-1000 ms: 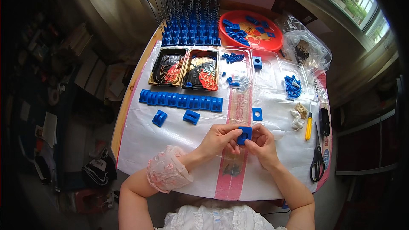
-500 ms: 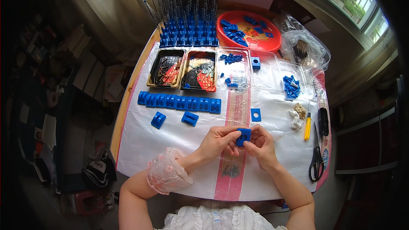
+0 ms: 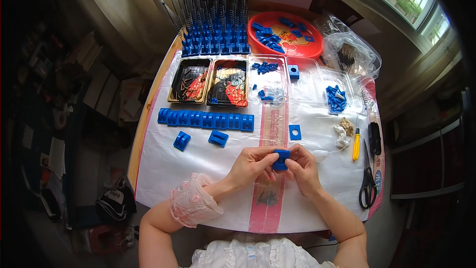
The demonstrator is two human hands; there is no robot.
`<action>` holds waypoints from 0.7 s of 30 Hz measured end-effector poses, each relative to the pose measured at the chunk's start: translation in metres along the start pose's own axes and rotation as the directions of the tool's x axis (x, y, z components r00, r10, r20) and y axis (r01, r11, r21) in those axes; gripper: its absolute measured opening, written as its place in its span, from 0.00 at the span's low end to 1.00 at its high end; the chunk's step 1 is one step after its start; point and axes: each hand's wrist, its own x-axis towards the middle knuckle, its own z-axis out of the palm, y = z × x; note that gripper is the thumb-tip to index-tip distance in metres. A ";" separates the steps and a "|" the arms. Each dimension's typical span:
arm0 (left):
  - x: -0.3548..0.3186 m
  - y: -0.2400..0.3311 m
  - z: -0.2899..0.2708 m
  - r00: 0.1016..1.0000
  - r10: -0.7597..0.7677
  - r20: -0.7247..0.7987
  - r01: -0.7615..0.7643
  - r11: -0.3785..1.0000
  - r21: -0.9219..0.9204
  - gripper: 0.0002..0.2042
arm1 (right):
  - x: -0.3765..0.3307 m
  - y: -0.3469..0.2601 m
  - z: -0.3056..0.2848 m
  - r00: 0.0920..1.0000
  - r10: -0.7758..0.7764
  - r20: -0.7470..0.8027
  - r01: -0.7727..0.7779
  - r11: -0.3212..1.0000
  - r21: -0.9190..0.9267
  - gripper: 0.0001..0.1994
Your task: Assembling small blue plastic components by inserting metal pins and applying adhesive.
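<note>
In the head view, both hands pinch one small blue block just above the table's white plastic sheet, the left hand and right hand closed on it from either side. Against the earlier frames the hands and block have barely shifted. The block is smooth, squarish moulded plastic, like the row of blocks farther up the sheet.

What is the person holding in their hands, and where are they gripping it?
A small blue plastic block, pinched between both hands: the left hand grips its left side, the right hand its right side, just above the table.
</note>
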 end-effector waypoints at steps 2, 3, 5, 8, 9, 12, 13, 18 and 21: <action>0.000 0.000 0.001 1.000 -0.002 0.000 0.002 1.000 0.003 0.15 | 0.000 0.002 0.000 1.000 -0.013 -0.016 0.013 1.000 0.000 0.08; 0.000 0.001 0.001 1.000 -0.003 -0.001 0.003 1.000 0.004 0.15 | 0.001 0.005 -0.001 0.999 -0.028 -0.020 0.028 1.000 -0.005 0.08; 0.000 0.001 0.002 1.000 -0.008 -0.002 0.008 1.000 -0.007 0.15 | 0.001 0.007 -0.001 0.999 -0.046 -0.022 0.046 0.999 -0.011 0.08; 0.000 0.001 0.002 1.000 -0.007 -0.002 0.007 1.000 -0.005 0.15 | 0.001 0.006 0.000 0.999 -0.044 -0.023 0.044 0.999 -0.004 0.07; 0.000 0.002 0.002 1.000 -0.005 -0.002 0.005 1.000 -0.001 0.15 | 0.001 0.004 0.000 0.999 -0.036 -0.027 0.036 0.999 0.004 0.07; -0.002 0.002 0.004 1.000 -0.001 0.001 0.001 0.999 0.032 0.14 | 0.001 0.004 -0.001 0.999 -0.018 -0.041 0.018 1.000 0.010 0.06; -0.002 0.001 0.004 1.000 0.000 -0.001 0.000 0.999 0.040 0.14 | 0.000 0.004 -0.001 0.999 -0.013 -0.045 0.013 1.000 0.008 0.06; -0.002 0.001 0.004 1.000 -0.005 -0.001 0.005 0.998 0.056 0.14 | 0.001 0.003 0.000 0.998 -0.024 -0.054 0.024 1.000 -0.013 0.06; -0.002 0.002 0.005 1.000 -0.013 0.000 0.013 0.998 0.055 0.14 | 0.001 0.004 -0.002 0.998 -0.021 -0.053 0.020 1.000 -0.010 0.06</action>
